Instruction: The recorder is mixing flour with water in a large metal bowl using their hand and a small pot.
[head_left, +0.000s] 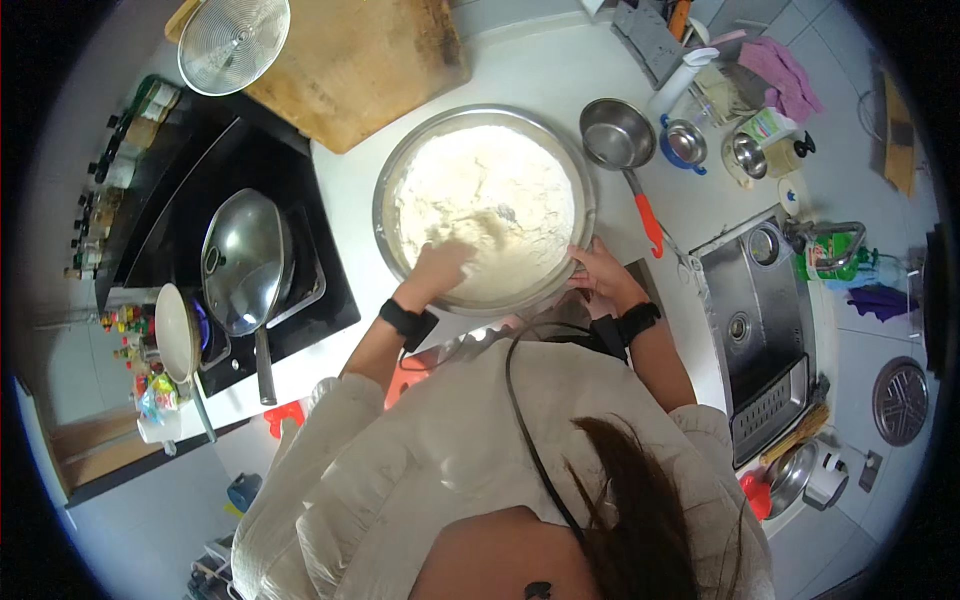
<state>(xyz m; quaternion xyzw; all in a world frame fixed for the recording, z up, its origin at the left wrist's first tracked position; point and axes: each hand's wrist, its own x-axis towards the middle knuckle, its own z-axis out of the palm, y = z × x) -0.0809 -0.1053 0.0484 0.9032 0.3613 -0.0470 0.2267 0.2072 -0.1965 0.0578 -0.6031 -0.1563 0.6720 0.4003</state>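
A wide stainless steel bowl (388, 259) stands on the white counter before me, filled with pale flour (487, 172). The flour is lumpy, with cracks and a wetter-looking patch toward the near side. My left hand (439, 271) reaches over the near left rim into the flour; its fingers are blurred, so what they hold, if anything, does not show. On the near right, my right hand (602, 271) grips the bowl's rim, thumb on top and fingers outside. Dark bands circle both wrists, and a black cable crosses my chest.
Left is a black gas cooktop (322, 247) bearing a lidded wok (247, 259) and a pale frying pan (177, 334) by a blue flame. A wooden cutting board (360, 67) lies beyond. To the right are a red-handled saucepan (616, 135) and a steel sink (765, 300).
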